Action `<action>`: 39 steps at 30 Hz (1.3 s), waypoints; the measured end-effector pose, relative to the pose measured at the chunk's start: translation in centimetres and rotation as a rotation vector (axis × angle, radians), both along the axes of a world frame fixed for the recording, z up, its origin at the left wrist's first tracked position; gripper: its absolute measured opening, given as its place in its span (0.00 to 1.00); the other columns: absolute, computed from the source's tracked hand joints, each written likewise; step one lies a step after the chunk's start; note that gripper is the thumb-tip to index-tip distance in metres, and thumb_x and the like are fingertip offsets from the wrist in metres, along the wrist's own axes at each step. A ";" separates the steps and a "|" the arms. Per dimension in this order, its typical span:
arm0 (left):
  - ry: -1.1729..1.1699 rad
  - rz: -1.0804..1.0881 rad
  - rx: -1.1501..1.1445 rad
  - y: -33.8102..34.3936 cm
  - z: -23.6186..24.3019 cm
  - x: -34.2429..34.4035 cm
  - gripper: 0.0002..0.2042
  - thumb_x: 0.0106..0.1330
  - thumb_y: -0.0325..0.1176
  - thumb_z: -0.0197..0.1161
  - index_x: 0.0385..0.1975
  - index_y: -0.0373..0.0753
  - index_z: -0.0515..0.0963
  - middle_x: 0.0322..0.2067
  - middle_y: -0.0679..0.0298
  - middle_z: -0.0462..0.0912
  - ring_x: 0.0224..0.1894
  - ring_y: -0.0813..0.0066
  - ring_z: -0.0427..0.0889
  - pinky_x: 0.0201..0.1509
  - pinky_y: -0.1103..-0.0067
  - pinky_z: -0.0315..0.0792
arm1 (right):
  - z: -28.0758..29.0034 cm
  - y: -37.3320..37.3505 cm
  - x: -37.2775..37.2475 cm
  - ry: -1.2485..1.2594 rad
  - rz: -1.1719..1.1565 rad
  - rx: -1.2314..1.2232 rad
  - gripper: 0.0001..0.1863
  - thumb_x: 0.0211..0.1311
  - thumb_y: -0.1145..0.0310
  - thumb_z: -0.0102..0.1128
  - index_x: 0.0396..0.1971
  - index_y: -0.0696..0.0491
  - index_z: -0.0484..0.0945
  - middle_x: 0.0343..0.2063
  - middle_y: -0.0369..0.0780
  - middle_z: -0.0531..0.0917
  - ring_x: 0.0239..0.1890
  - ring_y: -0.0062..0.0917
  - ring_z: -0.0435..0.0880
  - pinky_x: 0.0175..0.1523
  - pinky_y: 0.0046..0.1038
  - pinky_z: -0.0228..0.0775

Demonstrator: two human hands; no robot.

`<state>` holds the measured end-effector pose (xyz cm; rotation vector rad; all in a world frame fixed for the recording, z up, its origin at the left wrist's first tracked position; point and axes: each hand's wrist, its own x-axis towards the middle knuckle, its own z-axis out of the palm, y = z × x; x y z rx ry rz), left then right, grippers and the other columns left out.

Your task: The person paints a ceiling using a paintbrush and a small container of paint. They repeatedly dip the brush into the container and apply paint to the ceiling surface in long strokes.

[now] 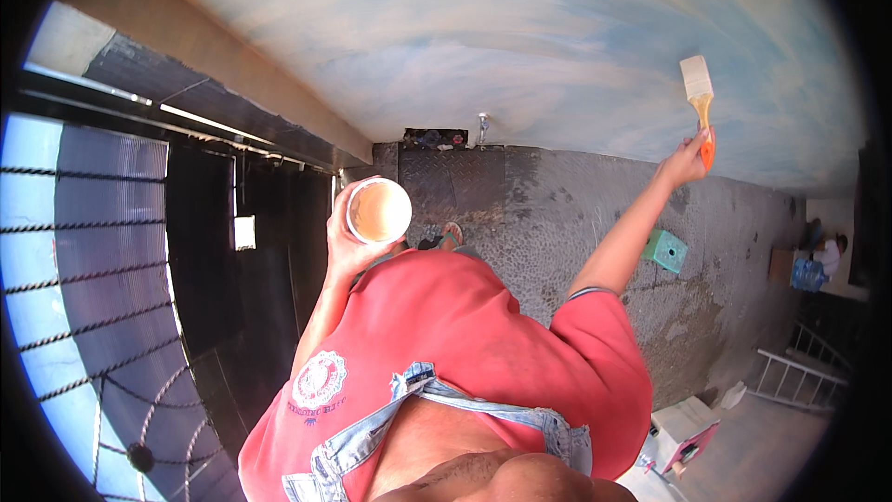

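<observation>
My left hand point(342, 240) is wrapped round a white cup point(380, 211), whose open top shows something pale cream inside. Out to the right, my right hand point(686, 161) grips a paintbrush point(701, 107) by its orange-ended handle. The brush's wide bristles are whitish and point up toward the wall point(520, 46), which is painted in streaks of blue, white and cream. Whether the bristles touch the wall, I cannot tell.
On the rough grey floor point(576, 214) stands a teal plastic stool point(666, 252). A small tap point(482, 127) sticks out low on the wall. Dark gate panels point(200, 242) line the left. At the far right are a blue water bottle point(808, 274), another person point(830, 256) and a metal railing point(799, 379).
</observation>
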<state>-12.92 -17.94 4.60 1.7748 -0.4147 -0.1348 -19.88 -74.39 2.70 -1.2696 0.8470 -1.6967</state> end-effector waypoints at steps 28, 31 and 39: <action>0.085 0.005 0.049 18.3 -4.0 1.5 0.43 0.39 0.36 0.86 0.61 0.36 0.73 0.57 0.57 0.81 0.60 0.65 0.82 0.66 0.69 0.75 | -24.8 43.8 -2.3 0.207 1.009 1.232 0.18 0.71 0.53 0.58 0.54 0.46 0.76 0.51 0.38 0.86 0.36 0.16 0.76 0.34 0.17 0.62; 0.055 -0.021 0.035 20.9 -6.1 2.1 0.45 0.37 0.36 0.87 0.61 0.35 0.71 0.58 0.55 0.81 0.59 0.64 0.82 0.65 0.69 0.75 | -27.6 47.6 -3.6 0.235 1.006 1.288 0.19 0.70 0.54 0.58 0.55 0.46 0.76 0.52 0.38 0.86 0.38 0.16 0.77 0.36 0.19 0.64; 0.055 -0.024 0.096 22.9 -7.6 2.7 0.48 0.35 0.36 0.88 0.61 0.34 0.70 0.59 0.54 0.80 0.58 0.64 0.82 0.65 0.67 0.76 | -32.7 54.1 -7.2 0.273 1.185 1.768 0.22 0.72 0.56 0.60 0.60 0.49 0.75 0.58 0.34 0.83 0.39 0.19 0.78 0.38 0.18 0.68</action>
